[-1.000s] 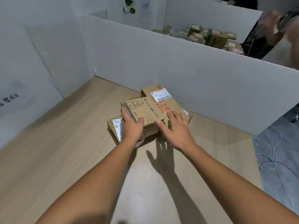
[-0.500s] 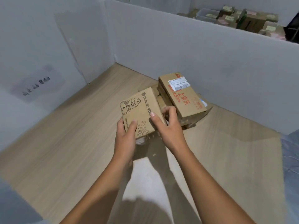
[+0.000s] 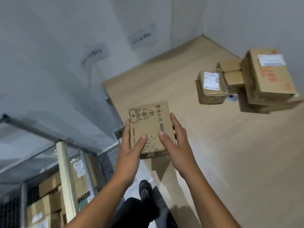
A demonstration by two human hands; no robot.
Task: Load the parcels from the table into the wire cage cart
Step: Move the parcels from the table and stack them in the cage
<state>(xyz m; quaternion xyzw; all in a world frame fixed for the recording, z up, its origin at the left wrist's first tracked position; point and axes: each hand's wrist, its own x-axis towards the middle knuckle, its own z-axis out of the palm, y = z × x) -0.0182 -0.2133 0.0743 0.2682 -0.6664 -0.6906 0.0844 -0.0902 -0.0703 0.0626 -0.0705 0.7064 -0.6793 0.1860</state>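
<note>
Closest to us, our shoe (image 3: 145, 190) is showing below our forearms, and we are standing at the edge of the surface (image 3: 222, 162). Our left hand (image 3: 130, 145) and right hand (image 3: 177, 145) are both grasping a flat printed cardboard parcel (image 3: 148, 125). Each thumb is pressing on the top face and the fingers are wrapping the long side edges, so the parcel is hanging in the air over the near left corner of the surface, touching nothing else. Judging by its thin shape and our relaxed wrists, it is probably weighing little. The board is looking stiff enough to take a squeeze at the edges, though its face could dent under hard thumb pressure. Holding it by the two long sides near the lower half is giving us good control for a tilt or a drop. Down to our left the wire cage cart (image 3: 23, 195) is standing beside the surface, already carrying stacked boxes (image 3: 49, 186) behind its mesh. Farther out on the surface, more parcels are waiting: a small labelled parcel (image 3: 210, 86), and just beside it a large parcel with red print (image 3: 269, 74) lying on top of others. Beyond them white partition walls (image 3: 246, 22) are closing in the corner.
</note>
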